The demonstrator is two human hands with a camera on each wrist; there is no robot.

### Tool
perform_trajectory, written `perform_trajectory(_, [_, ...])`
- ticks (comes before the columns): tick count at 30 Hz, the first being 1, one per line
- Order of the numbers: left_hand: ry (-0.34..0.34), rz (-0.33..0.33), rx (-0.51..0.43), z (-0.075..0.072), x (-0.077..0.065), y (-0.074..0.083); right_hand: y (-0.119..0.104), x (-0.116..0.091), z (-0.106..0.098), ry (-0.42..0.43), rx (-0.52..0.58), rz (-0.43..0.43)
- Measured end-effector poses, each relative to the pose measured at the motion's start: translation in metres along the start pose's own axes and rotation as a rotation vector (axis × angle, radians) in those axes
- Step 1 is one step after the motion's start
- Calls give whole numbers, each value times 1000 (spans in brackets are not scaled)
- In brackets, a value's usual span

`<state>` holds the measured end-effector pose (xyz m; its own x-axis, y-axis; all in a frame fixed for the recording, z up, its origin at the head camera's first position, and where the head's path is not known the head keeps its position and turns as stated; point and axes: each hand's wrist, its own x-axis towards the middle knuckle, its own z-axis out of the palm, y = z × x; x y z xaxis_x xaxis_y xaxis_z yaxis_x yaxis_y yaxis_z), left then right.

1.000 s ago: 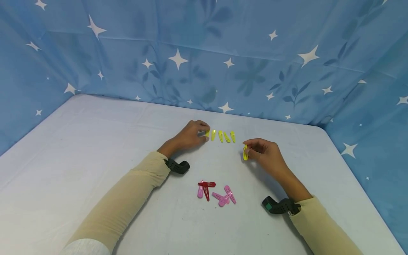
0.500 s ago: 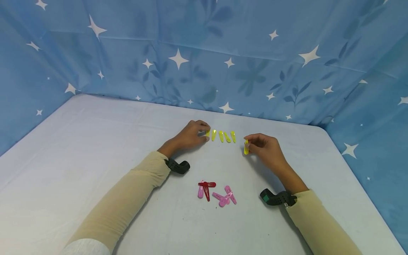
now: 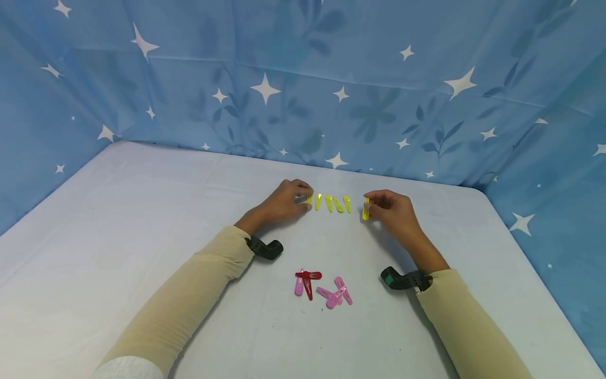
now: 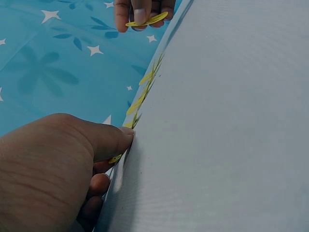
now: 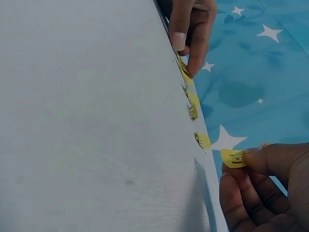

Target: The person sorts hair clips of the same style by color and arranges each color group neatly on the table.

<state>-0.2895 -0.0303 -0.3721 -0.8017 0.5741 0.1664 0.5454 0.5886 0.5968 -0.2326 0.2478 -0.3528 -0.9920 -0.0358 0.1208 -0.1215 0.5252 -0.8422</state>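
Your head view is fairly bright, with soft shadows beside your sleeves (image 3: 177, 295) on the white table (image 3: 246, 337); your wrist views are dimmer, and the yellow clips (image 5: 192, 111) there look slightly soft.

There're 6 yel. clips (image 3: 329, 203) (1 at L hand (image 3: 284, 201), 4 in betw., 1 in R hand (image 3: 396, 215)), 2 red clips (image 3: 308, 288), approx. 4 pink clips (image 3: 335, 298) (overlapping, exact no. unclear), 2 hands, 2 blk wrist cams (image 3: 267, 249), 2 tan sleeves (image 3: 182, 300), 1 wht tbl. (image 3: 132, 221).
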Motion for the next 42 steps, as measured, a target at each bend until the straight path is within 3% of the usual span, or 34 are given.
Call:
perform_trajectory(22, [10, -3, -7, -1, -1, -1, 1, 18, 6, -14, 24, 68])
perform_trajectory(33, [3, 4, 1, 1, 0, 0, 4, 25, 10, -47, -176, 62])
perform_trajectory(42, [-2, -29, 3, 1, -2, 1, -1, 29, 16, -31, -238, 109])
